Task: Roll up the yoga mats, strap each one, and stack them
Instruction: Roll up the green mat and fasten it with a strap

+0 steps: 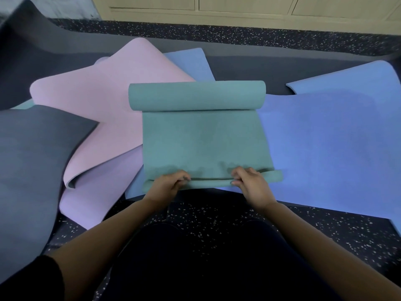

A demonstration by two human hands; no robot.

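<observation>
A teal yoga mat (pixel 204 140) lies straight ahead of me, its far end curled into a loose roll and its near edge folded over into a thin first turn. My left hand (pixel 171 181) grips that near fold left of its middle, fingers curled over it. My right hand (pixel 249 180) grips the same fold toward its right end. A pink mat (pixel 104 98) lies crumpled to the left. A blue mat (pixel 329 144) is spread flat on the right, partly under the teal one. A dark grey mat (pixel 30 161) sits at the near left.
The floor (pixel 217 213) is dark with pale speckles. Another dark grey mat (pixel 39 51) curves up at the far left, and a second blue mat (pixel 191 61) pokes out behind the pink one. Beige cabinets (pixel 238 9) line the far wall. My knees are just below the hands.
</observation>
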